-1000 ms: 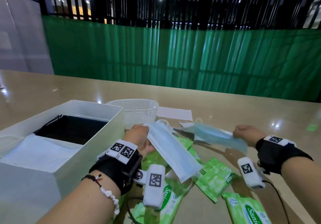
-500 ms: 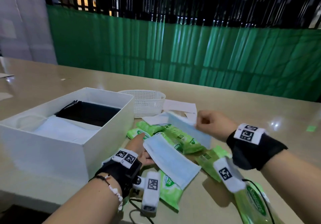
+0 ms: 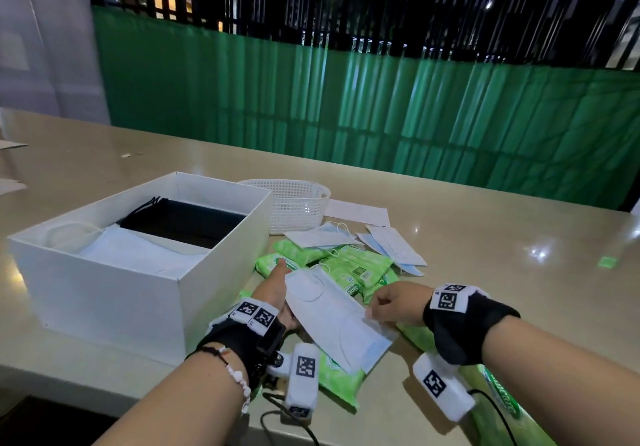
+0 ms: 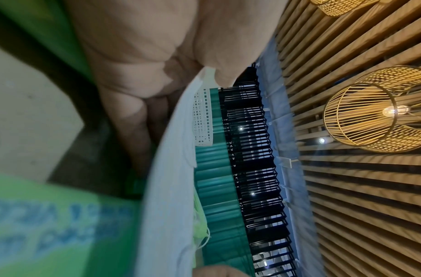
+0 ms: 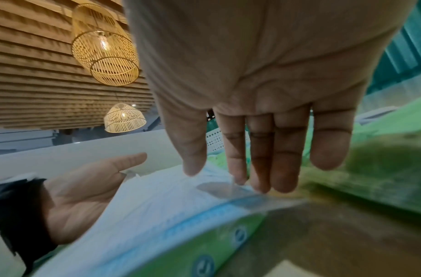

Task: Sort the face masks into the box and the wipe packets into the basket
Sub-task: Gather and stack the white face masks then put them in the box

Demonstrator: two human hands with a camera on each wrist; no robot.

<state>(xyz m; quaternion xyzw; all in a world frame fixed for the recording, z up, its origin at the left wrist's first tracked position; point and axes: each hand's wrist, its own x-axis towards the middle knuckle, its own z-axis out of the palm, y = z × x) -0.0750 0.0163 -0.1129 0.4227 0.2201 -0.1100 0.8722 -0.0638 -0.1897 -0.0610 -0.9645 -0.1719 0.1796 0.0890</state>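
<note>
A pale blue face mask [image 3: 332, 317] lies across the palm of my left hand [image 3: 277, 289], just right of the white box [image 3: 104, 272]. In the right wrist view that left hand [image 5: 86, 187] is flat with the thumb straight. My right hand [image 3: 381, 307] pinches the mask's near right edge; its fingertips [image 5: 259, 178] meet the mask [image 5: 157, 206] there. Green wipe packets [image 3: 349, 265] are heaped under and behind the mask. Two more masks [image 3: 322, 237] [image 3: 394, 244] lie by the white basket [image 3: 298, 210]. The box holds black masks [image 3: 187, 220] and a pale one [image 3: 138, 255].
A white sheet of paper [image 3: 356, 211] lies behind the basket. More wipe packets sit near the table's front edge, one [image 3: 339, 380] under the mask and one [image 3: 502, 407] under my right forearm. A green screen stands beyond the table.
My right hand set its own blue mask down at the back of the pile and came to the mask on my left hand. The left hand dropped lower and opened flat.
</note>
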